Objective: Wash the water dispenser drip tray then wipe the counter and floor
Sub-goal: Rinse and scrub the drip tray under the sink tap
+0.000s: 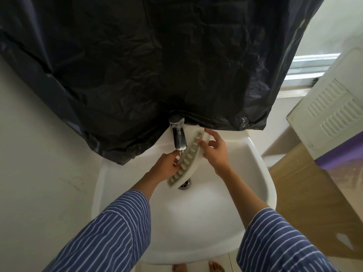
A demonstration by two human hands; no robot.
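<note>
The pale grey slotted drip tray [186, 160] is held tilted over the white sink [255, 173], its upper end near the chrome tap [177, 134]. A thin stream of water falls from the tap's spout onto the tray's slotted face. My right hand [215, 152] grips the tray's upper end, fingers wrapped over its rim. My left hand [167, 165] holds the tray's lower left edge, with fingers touching the slots under the water. The sink drain [185, 185] shows just below the tray's lower end.
A black plastic sheet [147, 65] hangs over the wall above the sink, down to the tap. A white louvred panel [332, 114] and a wooden board [314, 193] stand at the right. A window sill [306, 69] is at the upper right. My bare feet [198, 267] show below the sink.
</note>
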